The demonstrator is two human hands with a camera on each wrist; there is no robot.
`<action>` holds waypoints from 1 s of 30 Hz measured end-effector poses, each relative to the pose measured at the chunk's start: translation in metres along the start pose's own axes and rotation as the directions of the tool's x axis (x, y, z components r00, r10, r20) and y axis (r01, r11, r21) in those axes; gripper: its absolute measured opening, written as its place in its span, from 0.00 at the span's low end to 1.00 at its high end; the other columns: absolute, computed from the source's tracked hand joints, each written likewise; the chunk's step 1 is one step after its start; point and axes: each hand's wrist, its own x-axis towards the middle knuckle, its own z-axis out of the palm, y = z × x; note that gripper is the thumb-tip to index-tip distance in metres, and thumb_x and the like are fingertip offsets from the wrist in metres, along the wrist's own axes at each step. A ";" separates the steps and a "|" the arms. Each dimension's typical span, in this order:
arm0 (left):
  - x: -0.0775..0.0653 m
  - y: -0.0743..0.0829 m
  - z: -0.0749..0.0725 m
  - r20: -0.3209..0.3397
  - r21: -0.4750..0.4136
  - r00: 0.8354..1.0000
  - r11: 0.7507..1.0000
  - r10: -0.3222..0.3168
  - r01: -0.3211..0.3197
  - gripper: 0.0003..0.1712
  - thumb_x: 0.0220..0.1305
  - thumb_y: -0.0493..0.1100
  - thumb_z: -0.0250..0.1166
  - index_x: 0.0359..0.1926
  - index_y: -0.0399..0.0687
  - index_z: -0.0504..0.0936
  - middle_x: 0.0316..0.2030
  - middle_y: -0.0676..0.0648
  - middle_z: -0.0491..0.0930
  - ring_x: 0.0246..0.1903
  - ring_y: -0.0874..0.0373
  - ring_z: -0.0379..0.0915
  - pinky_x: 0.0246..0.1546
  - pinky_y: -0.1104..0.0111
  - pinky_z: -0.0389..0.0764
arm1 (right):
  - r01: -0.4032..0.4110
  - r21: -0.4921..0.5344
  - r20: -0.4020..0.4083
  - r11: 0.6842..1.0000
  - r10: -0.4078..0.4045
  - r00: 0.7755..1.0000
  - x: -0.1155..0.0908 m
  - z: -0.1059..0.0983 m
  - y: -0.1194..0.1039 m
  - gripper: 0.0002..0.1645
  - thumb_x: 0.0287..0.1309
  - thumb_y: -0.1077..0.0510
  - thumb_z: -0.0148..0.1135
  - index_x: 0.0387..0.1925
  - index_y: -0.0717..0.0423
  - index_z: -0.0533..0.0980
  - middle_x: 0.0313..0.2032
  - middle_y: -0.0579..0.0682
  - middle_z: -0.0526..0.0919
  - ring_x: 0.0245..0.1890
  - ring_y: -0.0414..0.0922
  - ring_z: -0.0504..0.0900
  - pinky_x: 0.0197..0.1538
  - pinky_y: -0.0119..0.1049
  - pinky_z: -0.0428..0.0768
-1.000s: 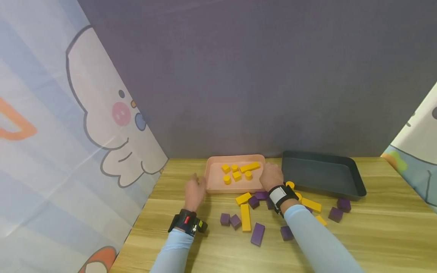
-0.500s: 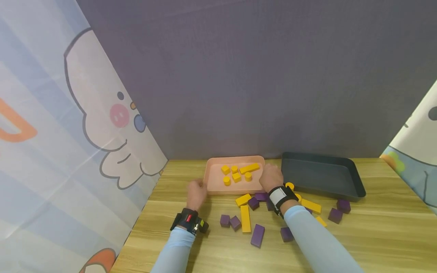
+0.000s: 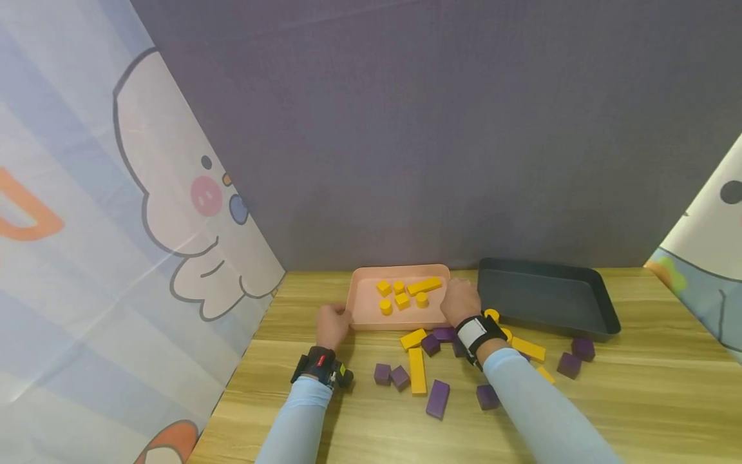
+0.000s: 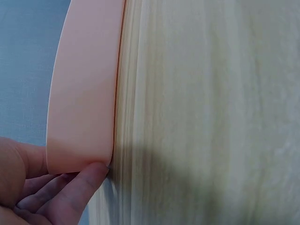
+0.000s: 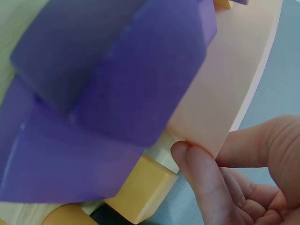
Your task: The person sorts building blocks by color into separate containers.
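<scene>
Pinching its near corners, left fingers and right fingers hold the pink tray between them.

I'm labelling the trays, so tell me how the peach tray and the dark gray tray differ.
The peach tray holds yellow blocks, while the dark gray tray shows a bare interior. The left hand and right hand pinch the peach tray; neither grips the dark gray tray. The dark gray tray looks wider than the peach tray. Both are shallow, round-cornered trays on the wooden table.
</scene>
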 end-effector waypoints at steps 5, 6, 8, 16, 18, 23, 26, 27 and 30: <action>0.001 0.001 0.005 0.016 0.014 0.999 0.999 -0.036 0.036 0.14 0.66 0.34 0.63 0.47 0.31 0.89 0.33 0.38 0.89 0.25 0.55 0.79 0.23 0.70 0.74 | 0.032 -0.011 0.018 0.999 -0.032 0.999 0.001 -0.003 0.009 0.15 0.54 0.64 0.65 0.42 0.71 0.83 0.33 0.61 0.87 0.32 0.53 0.85 0.40 0.47 0.88; 0.001 0.001 0.007 0.018 0.014 0.999 0.999 -0.038 0.038 0.13 0.66 0.34 0.63 0.46 0.31 0.89 0.33 0.38 0.89 0.25 0.55 0.78 0.23 0.70 0.74 | 0.037 -0.010 0.031 0.999 -0.036 0.999 0.000 -0.006 0.011 0.13 0.53 0.64 0.64 0.39 0.70 0.83 0.31 0.60 0.87 0.31 0.52 0.83 0.37 0.45 0.86; 0.001 0.000 0.009 0.020 0.011 0.999 0.999 -0.036 0.036 0.13 0.66 0.34 0.62 0.45 0.31 0.89 0.33 0.38 0.89 0.24 0.55 0.78 0.22 0.70 0.73 | 0.049 -0.004 0.058 0.999 -0.049 0.997 -0.001 -0.011 0.016 0.07 0.52 0.63 0.63 0.30 0.65 0.83 0.26 0.57 0.84 0.28 0.51 0.81 0.31 0.41 0.80; 0.003 -0.003 0.010 0.015 -0.008 1.000 1.000 -0.026 0.026 0.14 0.62 0.34 0.62 0.43 0.32 0.90 0.34 0.38 0.89 0.28 0.53 0.79 0.24 0.70 0.74 | 0.058 0.205 0.088 0.977 -0.077 0.993 -0.010 -0.068 0.032 0.18 0.55 0.60 0.64 0.13 0.54 0.71 0.15 0.46 0.67 0.15 0.41 0.65 0.20 0.31 0.63; 0.005 -0.003 0.008 0.013 -0.002 1.000 1.000 -0.017 0.017 0.15 0.63 0.35 0.62 0.44 0.31 0.89 0.36 0.36 0.89 0.30 0.52 0.81 0.26 0.70 0.75 | 0.055 0.235 0.105 0.970 -0.082 0.991 -0.015 -0.087 0.036 0.13 0.58 0.56 0.67 0.22 0.59 0.81 0.21 0.52 0.79 0.18 0.42 0.72 0.24 0.33 0.72; 0.007 -0.003 0.002 0.009 0.003 1.000 1.000 -0.027 0.027 0.16 0.65 0.35 0.61 0.47 0.30 0.88 0.39 0.34 0.89 0.31 0.50 0.82 0.27 0.69 0.77 | 0.067 0.212 0.182 0.975 -0.107 0.978 -0.035 -0.129 0.051 0.28 0.62 0.46 0.69 0.53 0.64 0.84 0.54 0.66 0.86 0.48 0.60 0.87 0.49 0.54 0.86; 0.008 -0.004 0.000 0.012 0.003 0.999 0.999 -0.042 0.042 0.16 0.66 0.36 0.62 0.48 0.30 0.88 0.40 0.34 0.89 0.32 0.50 0.82 0.27 0.69 0.78 | 0.096 0.194 0.221 0.976 -0.139 0.965 -0.051 -0.143 0.061 0.31 0.63 0.45 0.69 0.57 0.65 0.82 0.57 0.67 0.85 0.55 0.65 0.84 0.53 0.59 0.84; 0.008 -0.004 0.000 0.013 0.002 0.999 0.999 -0.047 0.047 0.16 0.67 0.36 0.62 0.48 0.30 0.88 0.40 0.34 0.89 0.32 0.51 0.82 0.27 0.69 0.78 | 0.107 0.185 0.232 0.977 -0.149 0.961 -0.057 -0.145 0.064 0.31 0.64 0.46 0.69 0.59 0.65 0.81 0.58 0.68 0.84 0.57 0.66 0.83 0.54 0.60 0.84; 0.009 -0.004 0.001 0.018 -0.003 0.998 0.999 -0.053 0.053 0.16 0.67 0.36 0.62 0.48 0.31 0.88 0.39 0.35 0.89 0.31 0.51 0.82 0.27 0.70 0.77 | 0.131 0.180 0.277 0.975 -0.178 0.944 -0.076 -0.143 0.074 0.35 0.63 0.49 0.70 0.65 0.64 0.76 0.65 0.70 0.78 0.46 0.64 0.85 0.48 0.58 0.84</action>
